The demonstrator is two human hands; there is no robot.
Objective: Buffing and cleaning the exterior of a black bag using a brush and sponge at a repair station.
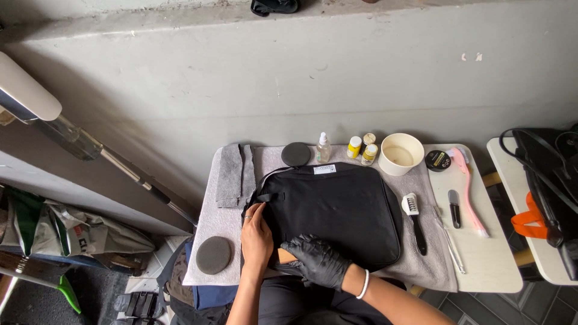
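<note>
A person is working on a black bag [334,213] lying flat on a grey towel [208,225] spread over a small white table [490,259]. The bare left hand [257,236] is resting on the bag's left edge, fingers together and pressed flat against the fabric just below a strap loop. The right hand [317,260], wearing a black glove, is lying on the bag's near edge with fingers spread and curled over the fabric; whether it is pinching anything cannot be told. Behind the bag, a round dark pad [295,154], a small clear bottle [324,147], three yellow-labelled jars [363,149] and a cream bowl [400,154] are standing in a row. To the bag's right, a black-handled brush [415,221] is lying on the towel. Another round pad [213,254] is sitting to the bag's left.
</note>
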